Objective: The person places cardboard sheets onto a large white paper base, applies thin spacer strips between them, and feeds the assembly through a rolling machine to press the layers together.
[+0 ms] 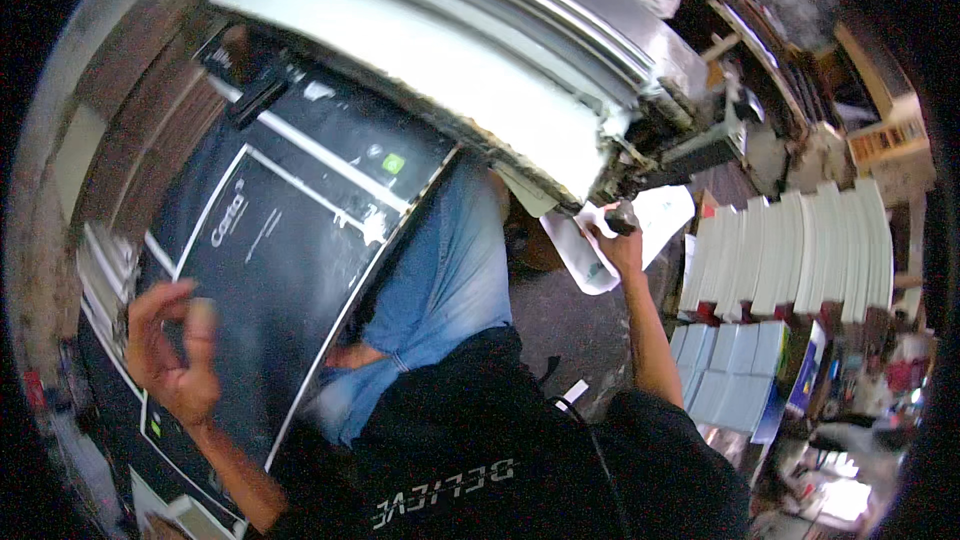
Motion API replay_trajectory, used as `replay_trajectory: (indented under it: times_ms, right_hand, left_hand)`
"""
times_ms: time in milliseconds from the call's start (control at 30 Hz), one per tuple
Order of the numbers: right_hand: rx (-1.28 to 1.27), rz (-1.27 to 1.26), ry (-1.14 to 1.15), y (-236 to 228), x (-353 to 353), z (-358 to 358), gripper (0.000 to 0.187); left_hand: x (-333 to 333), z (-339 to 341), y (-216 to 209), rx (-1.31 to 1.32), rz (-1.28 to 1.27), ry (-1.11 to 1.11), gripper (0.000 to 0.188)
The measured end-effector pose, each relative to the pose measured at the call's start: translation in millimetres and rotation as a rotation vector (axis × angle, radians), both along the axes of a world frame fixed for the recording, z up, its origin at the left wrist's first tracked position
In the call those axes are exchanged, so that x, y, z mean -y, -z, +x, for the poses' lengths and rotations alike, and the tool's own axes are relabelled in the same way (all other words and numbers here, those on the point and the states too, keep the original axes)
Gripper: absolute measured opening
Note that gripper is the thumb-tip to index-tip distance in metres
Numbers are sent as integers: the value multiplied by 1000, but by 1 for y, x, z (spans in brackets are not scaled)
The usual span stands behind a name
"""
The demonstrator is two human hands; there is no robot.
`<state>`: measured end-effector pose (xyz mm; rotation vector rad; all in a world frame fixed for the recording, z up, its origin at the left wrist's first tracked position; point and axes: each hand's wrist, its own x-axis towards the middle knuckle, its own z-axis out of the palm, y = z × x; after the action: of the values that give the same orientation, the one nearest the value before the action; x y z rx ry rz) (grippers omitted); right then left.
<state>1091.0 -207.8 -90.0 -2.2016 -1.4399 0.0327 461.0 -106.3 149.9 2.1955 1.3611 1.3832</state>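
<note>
My left hand [178,365] is raised over a large dark panel [300,290] with white border lines and light print. Its fingers curve with a gap between them, and nothing shows in them. My right arm stretches out to a white sheet [665,220] beside the machine's right end. There my right hand [622,248] has bent fingers at the sheet and seems to grip it. A dark rounded knob [622,218] overlaps this hand and hides part of the fingers.
Across the top runs a machine with a long pale bed [410,60] and metal rails. Tall stacks of white paper [790,250] stand at the right, with pale blue stacks [725,370] nearer. My jeans-clad leg [450,260] lies between the panel and the grey floor [565,325].
</note>
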Motion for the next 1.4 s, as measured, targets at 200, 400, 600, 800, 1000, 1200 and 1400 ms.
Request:
replay_trajectory:
  times_ms: [200, 400, 600, 800, 1000, 1200, 1400]
  right_hand:
    - [-31, -128, -97, 27, 4, -3, 77]
    - [-100, -83, -72, 32, 21, 22, 54]
    - [-140, 8, 67, 19, 10, 0, 18]
    - [-112, 421, 510, -46, 40, 57, 25]
    - [315, 587, 315, -277, 10, 78, 34]
    - [333, 572, -214, -404, -95, -88, 49]
    - [267, 324, -345, -377, -169, -182, 41]
  left_hand:
    - [52, 114, -112, -119, 188, 625, 26]
    - [50, 142, -117, -149, 206, 672, 27]
    - [40, 156, -125, -133, 186, 610, 29]
    - [-14, 156, -108, -89, -144, 544, 25]
    - [-73, 206, -92, -22, -377, 634, 23]
    - [-110, 319, -87, 116, -437, 908, 68]
    - [-173, 351, -83, 634, -508, 735, 66]
